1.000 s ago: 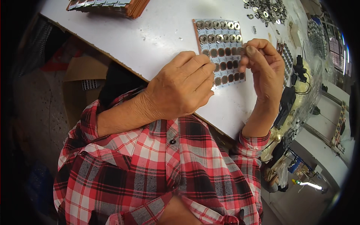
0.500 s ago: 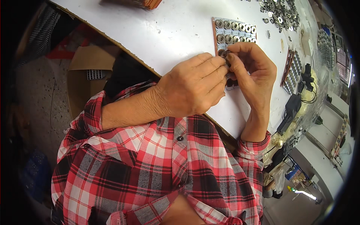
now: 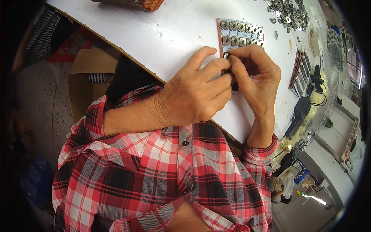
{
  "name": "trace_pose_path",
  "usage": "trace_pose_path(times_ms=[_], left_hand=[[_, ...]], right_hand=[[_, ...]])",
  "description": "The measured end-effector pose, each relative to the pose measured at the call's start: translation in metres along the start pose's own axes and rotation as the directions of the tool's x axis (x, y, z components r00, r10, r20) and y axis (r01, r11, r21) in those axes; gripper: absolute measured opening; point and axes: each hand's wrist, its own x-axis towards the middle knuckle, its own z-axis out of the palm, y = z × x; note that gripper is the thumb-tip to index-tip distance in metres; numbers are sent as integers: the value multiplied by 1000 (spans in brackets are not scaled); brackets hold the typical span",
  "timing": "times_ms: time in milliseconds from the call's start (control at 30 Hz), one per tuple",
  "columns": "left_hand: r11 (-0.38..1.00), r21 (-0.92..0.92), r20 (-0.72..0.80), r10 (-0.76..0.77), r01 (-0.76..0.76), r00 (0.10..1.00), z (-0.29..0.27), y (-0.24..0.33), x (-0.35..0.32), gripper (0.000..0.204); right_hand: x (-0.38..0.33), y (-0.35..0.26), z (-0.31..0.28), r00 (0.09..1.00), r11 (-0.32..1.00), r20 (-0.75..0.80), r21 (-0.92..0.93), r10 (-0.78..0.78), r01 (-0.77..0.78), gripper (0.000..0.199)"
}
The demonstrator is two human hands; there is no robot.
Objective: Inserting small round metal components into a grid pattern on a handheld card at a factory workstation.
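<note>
On the white table lies a panel of small circuit boards (image 3: 239,34) with rows of round metal battery clips (image 3: 242,41) on it. My two hands cover its near part. My left hand (image 3: 195,91) reaches in from the left, palm down. Its index finger is raised and apart from the others; its middle fingertip is beside my right thumb, and its own thumb is hidden. My right hand (image 3: 259,75) bends over the panel with thumb and index finger pinched together. What they pinch is hidden; a dark curved edge shows beside the fingertips.
A pile of loose metal clips (image 3: 288,14) lies at the far right. A stack of brown-edged panels (image 3: 147,4) stands at the far left, and another filled panel group (image 3: 300,73) to the right. Beyond it are a black adapter (image 3: 299,112) and cables. A cardboard box (image 3: 91,63) stands below the table edge.
My left index finger has lifted away from the pinch, and the left fingers have spread. My right hand has shifted slightly left, its thumb and index finger still together.
</note>
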Motion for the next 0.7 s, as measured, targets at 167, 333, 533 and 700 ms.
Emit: trace_pose_path(times_ms=[167, 333, 533, 700], left_hand=[[998, -58, -16, 22, -23, 1000, 5, -1, 0, 27], [992, -121, -31, 41, -44, 999, 6, -4, 1, 29], [994, -95, -53, 39, -44, 998, 5, -4, 3, 28], [997, -77, -74, 25, -31, 997, 7, -3, 6, 18]], right_hand=[[2, 2, -3, 998, 999, 28, 7, -49, 49, 6], [11, 7, -9, 978, 986, 128, 39, -165, 161, 6], [8, 2, -5, 985, 989, 83, 30, -149, 147, 9], [35, 42, -42, 855, 899, -393, -404, -339, 171, 15]])
